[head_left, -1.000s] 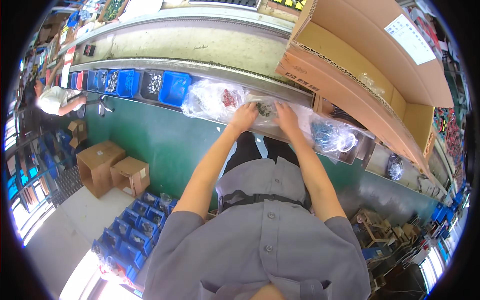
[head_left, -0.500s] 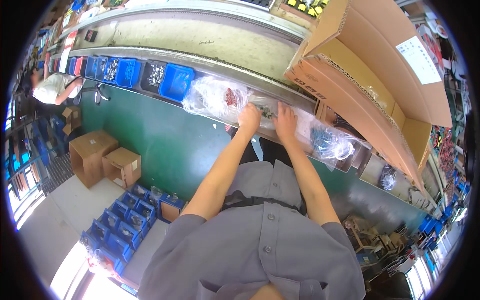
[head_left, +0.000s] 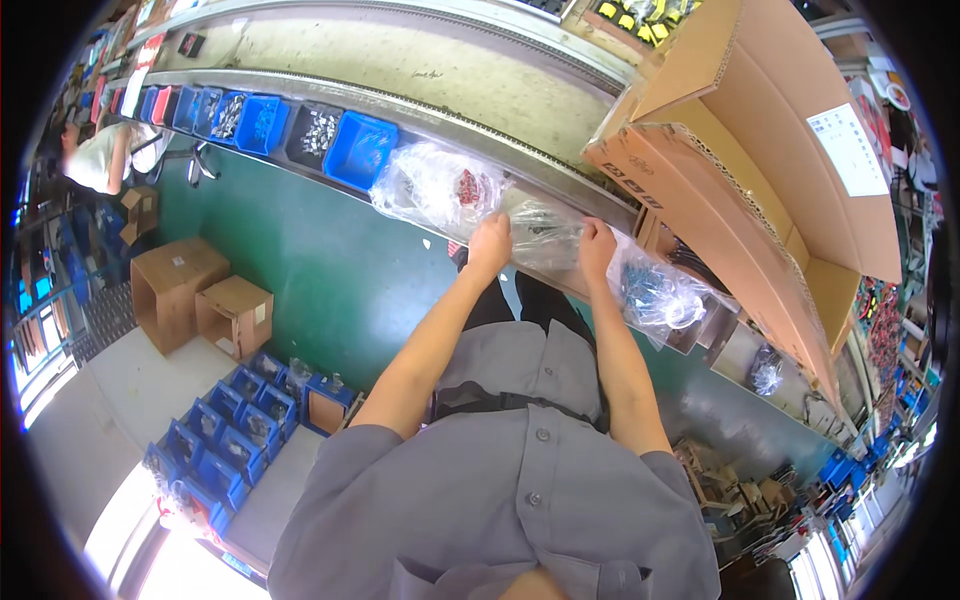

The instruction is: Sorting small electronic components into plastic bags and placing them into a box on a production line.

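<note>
Between my hands a clear plastic bag point(head_left: 545, 228) is stretched over the bench edge, with small dark green parts inside it. My left hand point(head_left: 491, 243) is closed on the bag's left side, and my right hand point(head_left: 597, 247) grips its right side. Left of it lies a larger clear bag point(head_left: 425, 185) holding small red parts point(head_left: 469, 187). Beside my right hand is another clear bag point(head_left: 655, 290) with blue-green parts in it. The fingertips of both hands are partly hidden by the fists.
A large open carton point(head_left: 720, 215) stands on the bench at the right. Blue bins point(head_left: 360, 150) and a dark bin point(head_left: 310, 135) of small metal parts line the bench edge to the left. Behind lie cartons point(head_left: 178, 285) and several blue boxes point(head_left: 225, 425). A person point(head_left: 105, 155) is far left.
Both hands have closed on the bag's sides and drawn apart, the right one moving rightward. The plastic between them now looks taut and raised. The head view has shifted slightly.
</note>
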Available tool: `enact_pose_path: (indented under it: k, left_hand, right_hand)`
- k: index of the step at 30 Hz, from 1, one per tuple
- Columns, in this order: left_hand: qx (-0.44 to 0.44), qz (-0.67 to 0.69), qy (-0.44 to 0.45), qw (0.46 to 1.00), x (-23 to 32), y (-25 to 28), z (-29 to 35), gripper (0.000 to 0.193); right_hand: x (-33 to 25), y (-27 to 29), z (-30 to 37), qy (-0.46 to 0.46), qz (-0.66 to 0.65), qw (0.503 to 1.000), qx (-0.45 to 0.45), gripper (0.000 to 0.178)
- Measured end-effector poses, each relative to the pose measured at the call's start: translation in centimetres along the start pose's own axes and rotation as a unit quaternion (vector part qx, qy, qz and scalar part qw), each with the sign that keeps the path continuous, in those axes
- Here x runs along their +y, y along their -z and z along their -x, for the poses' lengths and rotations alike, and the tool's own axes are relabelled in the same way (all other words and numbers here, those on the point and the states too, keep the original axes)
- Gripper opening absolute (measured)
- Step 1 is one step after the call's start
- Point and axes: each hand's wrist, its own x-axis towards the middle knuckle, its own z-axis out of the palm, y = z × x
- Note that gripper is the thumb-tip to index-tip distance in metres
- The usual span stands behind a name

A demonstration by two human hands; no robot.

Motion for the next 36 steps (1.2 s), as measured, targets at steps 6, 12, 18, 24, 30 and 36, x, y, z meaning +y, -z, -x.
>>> enact_pose_path:
  k: [6,12,18,24,30,36]
  left_hand:
    - [0.091,-0.122,-0.272,0.950,2.3,1.1,1.7,0.015]
    - [0.098,-0.203,-0.312,0.923,3.7,0.2,-0.4,0.024]
    - [0.103,-0.195,-0.242,0.945,2.6,-0.6,-0.9,0.030]
    - [0.062,0.063,-0.264,0.961,3.2,4.7,2.1,0.026]
    - [0.296,0.071,-0.073,0.950,-4.8,10.4,3.3,0.023]
    - [0.221,-0.043,-0.054,0.973,-8.1,11.8,0.8,0.035]
  right_hand:
    - [-2.6,1.2,0.8,0.163,0.111,0.980,0.028,0.020]
    - [-2.5,1.0,1.7,0.284,0.134,0.940,-0.133,0.032]
    - [-5.1,1.5,3.3,0.142,0.318,0.908,-0.233,0.069]
    - [-5.6,2.6,3.9,0.089,0.379,0.886,-0.252,0.071]
    - [-11.7,-0.6,2.7,0.340,0.113,0.919,-0.167,0.046]
    - [-17.8,-8.0,1.8,0.430,0.254,0.835,-0.230,0.063]
